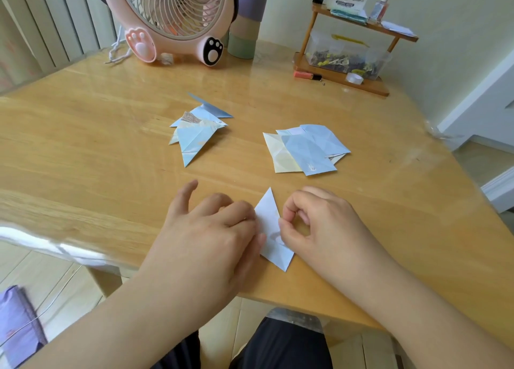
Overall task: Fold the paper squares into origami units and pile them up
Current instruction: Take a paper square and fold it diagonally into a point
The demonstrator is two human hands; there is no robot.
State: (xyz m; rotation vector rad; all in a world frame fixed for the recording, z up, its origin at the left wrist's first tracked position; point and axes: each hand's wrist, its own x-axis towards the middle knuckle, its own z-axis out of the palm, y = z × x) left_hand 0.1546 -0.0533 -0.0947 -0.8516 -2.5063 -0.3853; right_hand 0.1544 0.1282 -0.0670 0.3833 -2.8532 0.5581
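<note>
**Folding part-way through: one pile made, one stack left, one unit in work**

On the left of the desk (83, 151) a pile of folded units (196, 130) is seen, pointed blue shapes laid loosely over one another; several can be made out, though an exact count cannot be given, since they overlap; this much of the task is judged to be done.

Nearer the front edge, the left hand (214, 229) is laid on the desk beside the piece in work, its fingers (236, 206) bent down against the left edge of the paper, the thumb held out and apart; whether the paper is pinched or only pressed cannot be told, as the fingertips are hidden.

Between the two hands the current unit (274, 229) is found, flat on the desk, a pale blue pointed shape with its tip away from the person; it is judged to be close to finished, with a last crease probably being set, and it has not yet been added to the pile.

The right hand (319, 224) is held at the right edge of that unit, its fingers curled and the fingertips brought to the paper as if a flap is nipped.

Farther back on the right, a stack of unfolded squares (306, 149) is fanned out, blue and cream; several sheets are left to be folded.
</note>
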